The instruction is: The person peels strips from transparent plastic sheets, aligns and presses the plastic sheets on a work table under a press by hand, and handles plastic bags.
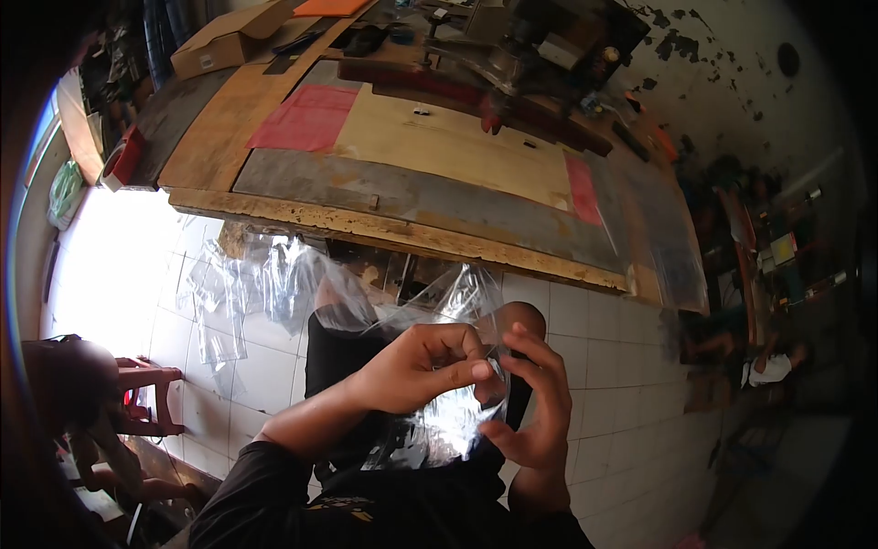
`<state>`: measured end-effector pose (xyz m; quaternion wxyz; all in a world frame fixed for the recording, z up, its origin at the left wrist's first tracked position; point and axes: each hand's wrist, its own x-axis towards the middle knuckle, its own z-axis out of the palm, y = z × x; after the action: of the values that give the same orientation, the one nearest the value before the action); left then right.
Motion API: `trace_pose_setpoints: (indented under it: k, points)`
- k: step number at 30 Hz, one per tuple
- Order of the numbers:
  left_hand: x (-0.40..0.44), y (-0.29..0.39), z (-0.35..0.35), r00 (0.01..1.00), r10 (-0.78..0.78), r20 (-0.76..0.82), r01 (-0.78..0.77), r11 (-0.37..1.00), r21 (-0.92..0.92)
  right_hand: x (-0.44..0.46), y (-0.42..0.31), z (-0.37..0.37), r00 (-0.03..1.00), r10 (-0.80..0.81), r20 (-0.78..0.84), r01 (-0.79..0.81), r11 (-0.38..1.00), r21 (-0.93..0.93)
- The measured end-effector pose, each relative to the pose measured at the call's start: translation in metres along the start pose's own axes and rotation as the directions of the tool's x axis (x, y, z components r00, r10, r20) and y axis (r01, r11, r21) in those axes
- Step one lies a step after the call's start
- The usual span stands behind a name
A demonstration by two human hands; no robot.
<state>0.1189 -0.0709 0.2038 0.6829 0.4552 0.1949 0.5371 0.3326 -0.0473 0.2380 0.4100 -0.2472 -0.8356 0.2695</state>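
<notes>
Clear, shiny plastic film [448,425] lies crumpled over my lap and stretches up toward the table edge; whether it is a bag or a loose sheet I cannot tell. My left hand [425,371] is closed above it, thumb and fingers pinching a piece of the film. Just to the right, my right hand [538,398] curves beside the same film with its thumb and fingers apart. Its fingertips are close to the film, though contact is unclear. More clear plastic [283,279] hangs from the table's front edge at the left.
The worktable [393,224] spans the front, with a worn wooden edge. Yellow sheet material [457,137] with pink ends lies on it under a dark red bar [540,117]. A cardboard box [229,41] sits at back left. A red stool [151,393] stands left.
</notes>
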Motion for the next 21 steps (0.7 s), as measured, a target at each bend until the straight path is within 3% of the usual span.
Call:
trace_pose_setpoints:
  k: [4,6,12,18,21]
  points:
    - [0.001,0.010,0.004,1.000,-0.007,-0.004,0.007,0.998,0.068,0.004,0.002,-0.010,0.993,0.102,0.058,-0.109,0.984,0.144]
    - [0.001,0.017,0.007,1.000,0.010,-0.019,-0.004,0.959,0.283,0.011,-0.001,-0.017,0.996,0.060,0.066,-0.066,0.994,0.086]
    - [0.004,0.016,0.017,0.974,0.218,-0.056,-0.141,0.786,0.602,0.025,-0.004,-0.024,0.994,-0.016,0.104,0.026,0.994,-0.103]
    - [0.007,0.012,0.021,0.953,0.301,-0.026,-0.175,0.620,0.765,0.027,-0.001,-0.018,0.999,0.025,0.024,-0.022,0.996,-0.088]
    - [0.010,0.009,0.020,0.946,0.324,-0.009,-0.201,0.608,0.768,0.027,0.002,-0.019,0.999,0.047,-0.002,-0.047,0.993,-0.104]
